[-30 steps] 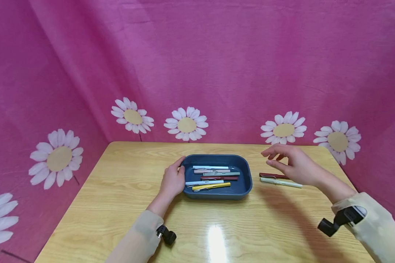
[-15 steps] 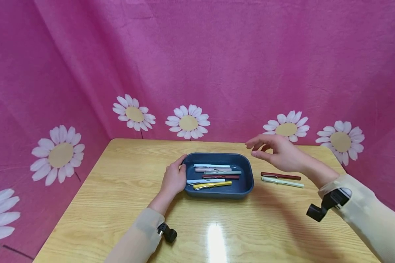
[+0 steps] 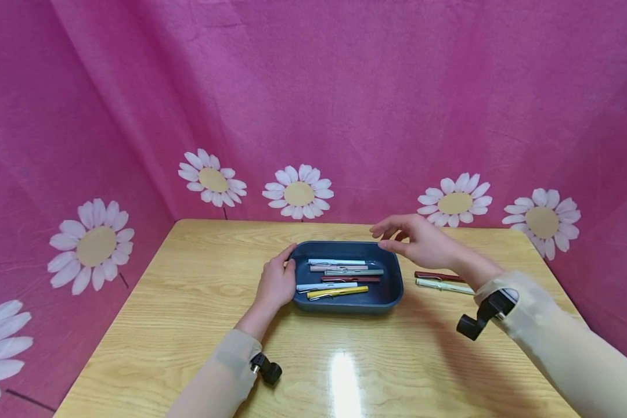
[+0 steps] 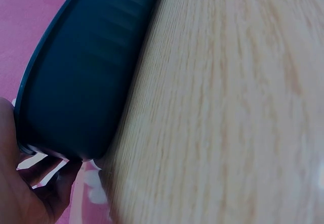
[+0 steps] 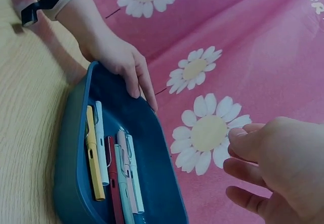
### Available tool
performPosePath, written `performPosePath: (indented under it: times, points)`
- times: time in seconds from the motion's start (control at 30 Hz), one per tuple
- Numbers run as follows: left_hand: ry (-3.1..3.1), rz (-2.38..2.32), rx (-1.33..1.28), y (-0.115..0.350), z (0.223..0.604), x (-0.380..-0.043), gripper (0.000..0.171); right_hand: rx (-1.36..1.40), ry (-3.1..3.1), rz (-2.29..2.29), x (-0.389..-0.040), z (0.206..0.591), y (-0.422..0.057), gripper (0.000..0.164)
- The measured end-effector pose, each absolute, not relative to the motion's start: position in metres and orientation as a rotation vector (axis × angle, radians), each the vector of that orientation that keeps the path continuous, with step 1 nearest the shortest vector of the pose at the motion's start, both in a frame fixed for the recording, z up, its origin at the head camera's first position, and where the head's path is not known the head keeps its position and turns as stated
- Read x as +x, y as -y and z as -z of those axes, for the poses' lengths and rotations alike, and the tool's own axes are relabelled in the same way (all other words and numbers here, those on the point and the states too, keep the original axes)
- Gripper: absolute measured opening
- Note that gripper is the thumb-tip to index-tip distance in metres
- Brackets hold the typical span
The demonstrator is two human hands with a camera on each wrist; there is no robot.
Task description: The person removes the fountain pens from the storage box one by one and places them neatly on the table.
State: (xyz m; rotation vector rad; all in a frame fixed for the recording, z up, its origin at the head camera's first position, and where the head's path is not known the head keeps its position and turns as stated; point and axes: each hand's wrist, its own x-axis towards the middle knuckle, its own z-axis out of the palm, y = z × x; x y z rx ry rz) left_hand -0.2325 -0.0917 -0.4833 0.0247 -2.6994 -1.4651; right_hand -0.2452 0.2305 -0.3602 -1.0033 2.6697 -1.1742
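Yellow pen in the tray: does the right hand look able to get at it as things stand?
Probably yes: the right hand looks empty, and the yellow pen lies uncovered in the tray, whose top is open.

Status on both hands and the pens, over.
Left hand gripping tray at left end. Right hand empty, near far right corner. Six pens inside, two loose pens on table. Nothing seen in the way.

Pink cloth point(image 3: 313, 87) hangs behind and to both sides of the wood-grained surface point(image 3: 188, 302). Daisies point(image 3: 299, 194), white-petalled with pale yellow centres, mark the cloth's lower part. A bright reflection point(image 3: 346, 383) lies on the near surface. Right wrist view, upper right: pale lettering point(image 5: 315, 1) on the cloth.
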Motion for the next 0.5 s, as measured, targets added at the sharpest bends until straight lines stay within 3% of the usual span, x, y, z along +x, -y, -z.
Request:
performPosePath:
  times: [0.5]
  points:
    - [2.696,1.464,0.016,0.093,0.486,-0.234,0.046,-0.977,-2.575,1.217,-0.272,0.396,-0.209,0.027]
